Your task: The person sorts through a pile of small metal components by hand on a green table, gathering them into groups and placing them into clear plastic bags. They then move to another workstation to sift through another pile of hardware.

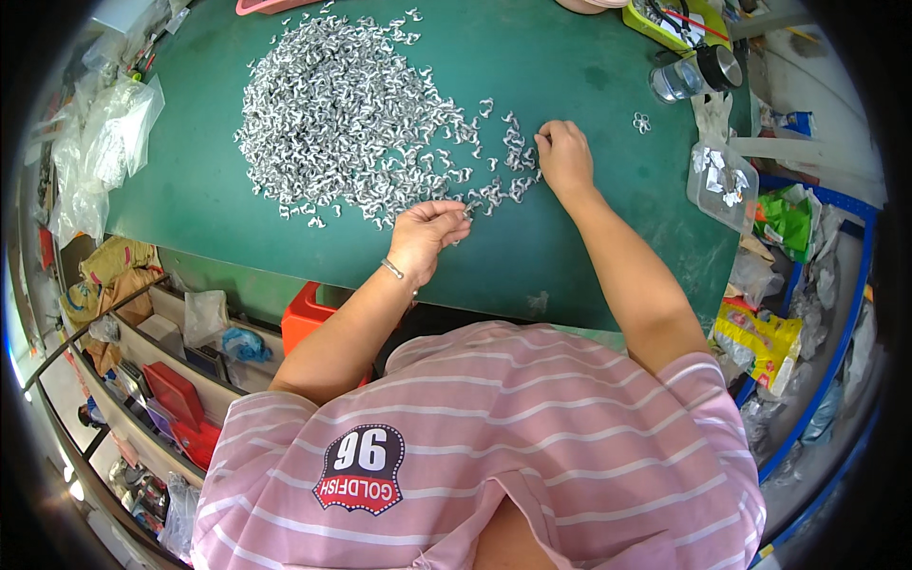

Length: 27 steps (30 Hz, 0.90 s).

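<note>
A big heap of small, curved, silver-grey metal pieces [323, 109] covers the left and middle of the green tabletop [608, 256]. My left hand [427, 237] is at the heap's near edge, thumb and fingers pinched on a small metal piece [466, 213] that shows at the fingertips. To the right, my right hand [566, 160] rests low over the table with its fingers curled inward. Its fingertips are beside a loose strip of scattered pieces [515, 152]. What those fingers hold, if anything, is hidden.
A small cluster of metal rings [642, 123] lies to the right. Beyond it are a clear bottle with a dark lid [684, 78], a yellow-green tray [655, 28] and a clear plastic tub [719, 195]. Plastic bags [114, 142] hang over the left edge; a red stool [306, 316] stands below.
</note>
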Each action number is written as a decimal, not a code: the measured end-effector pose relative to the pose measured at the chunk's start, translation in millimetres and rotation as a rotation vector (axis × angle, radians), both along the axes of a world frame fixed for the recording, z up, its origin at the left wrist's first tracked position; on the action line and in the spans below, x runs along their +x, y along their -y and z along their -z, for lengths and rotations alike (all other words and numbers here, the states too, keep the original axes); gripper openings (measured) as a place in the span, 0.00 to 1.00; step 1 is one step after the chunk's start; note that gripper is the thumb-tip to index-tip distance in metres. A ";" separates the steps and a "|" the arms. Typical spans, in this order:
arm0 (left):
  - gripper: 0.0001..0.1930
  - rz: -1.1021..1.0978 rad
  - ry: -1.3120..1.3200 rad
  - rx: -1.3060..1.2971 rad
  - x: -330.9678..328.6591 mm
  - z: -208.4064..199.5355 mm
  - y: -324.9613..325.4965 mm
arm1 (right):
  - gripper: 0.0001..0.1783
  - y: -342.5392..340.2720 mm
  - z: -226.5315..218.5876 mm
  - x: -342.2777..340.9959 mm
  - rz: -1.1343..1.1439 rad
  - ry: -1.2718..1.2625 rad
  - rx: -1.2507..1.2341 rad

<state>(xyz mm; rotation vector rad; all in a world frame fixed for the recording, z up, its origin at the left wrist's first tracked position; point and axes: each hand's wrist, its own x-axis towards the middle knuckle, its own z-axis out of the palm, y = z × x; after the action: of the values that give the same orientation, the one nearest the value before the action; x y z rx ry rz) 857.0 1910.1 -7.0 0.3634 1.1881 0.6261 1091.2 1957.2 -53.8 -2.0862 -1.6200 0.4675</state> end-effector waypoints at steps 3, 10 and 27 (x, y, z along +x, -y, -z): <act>0.06 0.014 -0.014 0.031 3.4 -1.2 -0.9 | 0.04 14.1 -13.4 -5.2 -0.024 -0.239 0.044; 0.05 0.082 -0.039 0.113 19.9 -0.2 5.4 | 0.05 64.9 -35.3 -21.0 0.017 -0.649 -0.049; 0.05 0.179 -0.112 0.272 47.0 -24.1 31.7 | 0.19 107.2 -97.8 -24.1 -0.167 -0.843 0.239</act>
<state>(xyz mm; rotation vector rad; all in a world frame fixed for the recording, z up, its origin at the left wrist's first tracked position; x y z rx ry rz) 904.0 1878.4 17.1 0.7348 1.1635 0.6176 1067.2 1850.0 44.0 -1.2963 -1.2441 0.9887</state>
